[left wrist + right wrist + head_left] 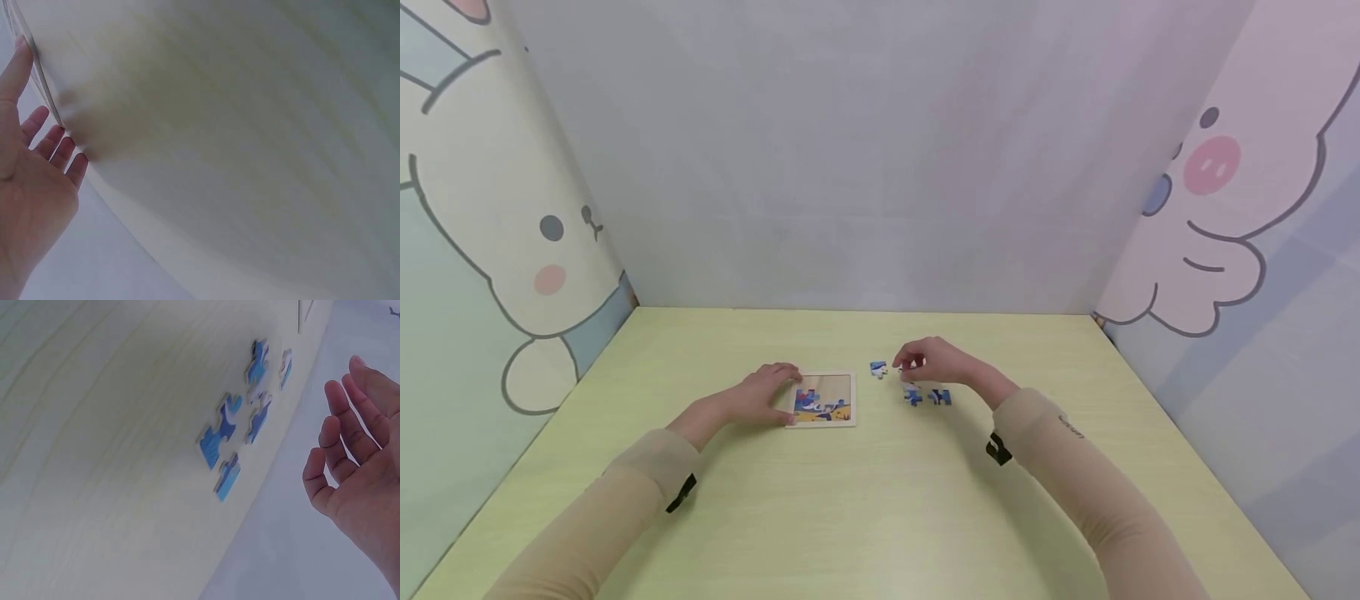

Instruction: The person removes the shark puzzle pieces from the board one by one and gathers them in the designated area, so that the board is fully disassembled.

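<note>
A small wooden jigsaw tray [853, 400] lies on the table, its lower part filled with a picture in blue, yellow and red and its upper part bare wood. My left hand [758, 395] rests at the tray's left side, thumb by the near corner and fingertips by the far one. To the right, my right hand [936, 362] hovers over loose jigsaw pieces, fingers loosely bent. In the right wrist view its fingers hold nothing, and several blue and white pieces [219, 434] lie beside it. One jigsaw piece [878, 369] sits between the tray and the right hand.
The pale yellow table [880, 500] runs back to a plain light curtain [865, 167]. Side curtains with cartoon animals hang at the left and right edges. Another jigsaw piece [939, 397] lies just in front of the right hand.
</note>
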Demonstrator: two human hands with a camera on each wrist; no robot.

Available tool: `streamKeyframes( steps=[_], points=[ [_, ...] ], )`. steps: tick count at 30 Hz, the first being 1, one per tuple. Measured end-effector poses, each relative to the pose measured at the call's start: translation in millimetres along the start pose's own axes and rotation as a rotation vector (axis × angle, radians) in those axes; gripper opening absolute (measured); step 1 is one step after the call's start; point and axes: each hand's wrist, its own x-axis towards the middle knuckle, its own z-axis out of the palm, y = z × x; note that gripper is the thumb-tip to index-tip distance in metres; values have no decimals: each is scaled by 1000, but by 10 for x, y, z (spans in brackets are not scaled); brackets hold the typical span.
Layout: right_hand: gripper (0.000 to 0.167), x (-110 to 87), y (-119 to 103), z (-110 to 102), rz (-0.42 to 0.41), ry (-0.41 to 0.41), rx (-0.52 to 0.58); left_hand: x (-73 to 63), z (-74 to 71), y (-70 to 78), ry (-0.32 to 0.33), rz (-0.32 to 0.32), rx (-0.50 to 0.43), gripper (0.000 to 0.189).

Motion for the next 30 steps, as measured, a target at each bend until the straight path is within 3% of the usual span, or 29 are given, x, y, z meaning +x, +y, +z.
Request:
streamKeyframes(
  steps=[15,23,30],
  points=[
    [29,185,-352,101,6,93,26,0,-25,14,-5,-22,29,84],
    [34,322,-461,279,-31,85,81,1,-23,12,1,-14,30,83],
    [36,497,-556,500,-28,64,56,-16,-34,29,12,-1,21,82]
  ],
)
